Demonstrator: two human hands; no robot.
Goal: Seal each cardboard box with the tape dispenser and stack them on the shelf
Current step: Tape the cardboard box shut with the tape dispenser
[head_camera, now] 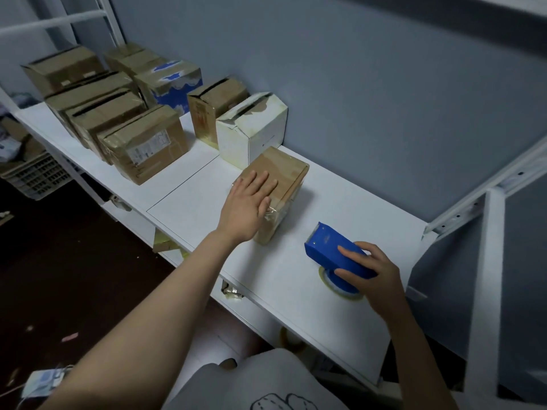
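Your flat left hand (247,207) steadies the small brown cardboard box (291,168); your right hand (374,270) grips the blue plastic tape dispenser (328,248). Tape pull may skid the box.

Matt brown cardboard box (284,173) was wrapped in glossy clear tape; smooth blue plastic tape dispenser (334,250); smooth white shelf (192,202).

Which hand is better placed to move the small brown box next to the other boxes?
Left. The left hand lies flat on the small brown box, and the other boxes stand on that side. The right hand grips the tape dispenser.
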